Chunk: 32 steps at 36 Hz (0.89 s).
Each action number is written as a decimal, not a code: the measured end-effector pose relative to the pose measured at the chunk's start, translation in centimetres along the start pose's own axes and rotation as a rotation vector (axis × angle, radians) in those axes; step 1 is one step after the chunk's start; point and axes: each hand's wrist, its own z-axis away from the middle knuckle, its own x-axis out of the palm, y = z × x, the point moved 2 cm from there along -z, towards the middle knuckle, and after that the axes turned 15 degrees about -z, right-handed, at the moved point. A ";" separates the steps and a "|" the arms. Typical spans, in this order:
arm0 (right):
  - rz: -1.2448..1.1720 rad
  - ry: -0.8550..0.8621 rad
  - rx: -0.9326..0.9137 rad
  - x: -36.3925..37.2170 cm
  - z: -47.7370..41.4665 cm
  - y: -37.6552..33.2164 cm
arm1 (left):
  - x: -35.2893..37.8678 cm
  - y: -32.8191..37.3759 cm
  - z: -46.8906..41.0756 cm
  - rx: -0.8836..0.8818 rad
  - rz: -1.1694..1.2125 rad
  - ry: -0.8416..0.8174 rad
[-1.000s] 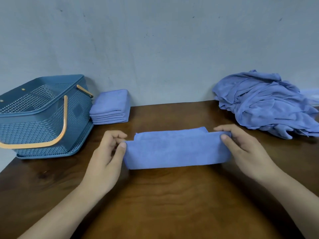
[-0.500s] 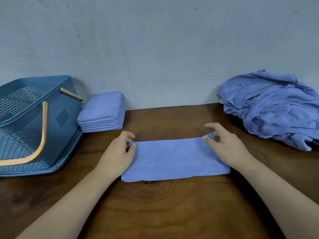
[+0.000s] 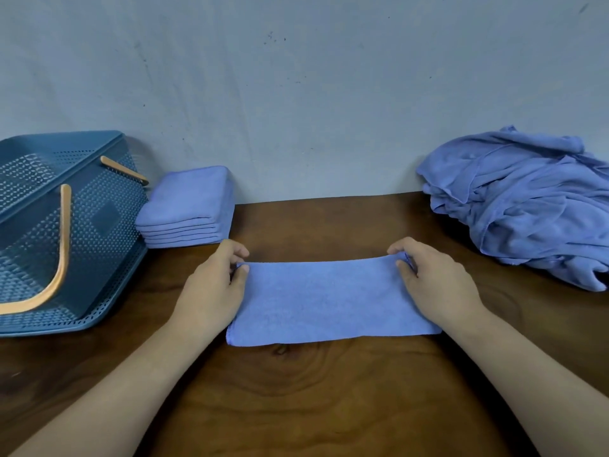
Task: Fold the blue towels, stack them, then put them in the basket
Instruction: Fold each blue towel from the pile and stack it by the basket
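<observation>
So the left hand [image 3: 211,288] was pinching the far-left corner of the folded blue towel [image 3: 329,301], and the right hand [image 3: 438,285] had the far-right corner pinched the same way. The towel lay flat on the bench [image 3: 296,390] right between them. Further out, a stack of folded towels [image 3: 188,206] sat far left by the wall, just beside the blue basket [image 3: 108,219]. A messy pile of unfolded towels [image 3: 527,209] was at the far right.

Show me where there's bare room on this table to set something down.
Bare wood lies by the wall between the folded stack and the crumpled pile, and in front of the flat towel. Crowded left: basket beside stack.
</observation>
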 end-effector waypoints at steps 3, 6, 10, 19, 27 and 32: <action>0.003 0.017 -0.006 0.0 0.0 0.1 | 0.0 0.3 -0.5 0.007 -0.048 -0.014; 0.003 0.019 -0.009 0.2 0.1 0.1 | 0.1 0.4 -0.8 0.021 -0.074 -0.017; -0.026 0.016 -0.009 0.2 0.1 0.1 | -0.2 0.4 -0.9 0.021 -0.078 -0.012; 0.091 0.024 0.010 0.2 -0.3 0.1 | -0.1 0.7 -0.9 0.001 -0.112 0.001; 0.225 -0.036 -0.337 0.7 1.3 -4.8 | -0.7 8.4 1.9 0.334 -0.250 -0.007; 0.169 -0.425 -0.246 3.4 3.0 -5.7 | 2.6 7.7 2.9 0.403 -0.356 -0.296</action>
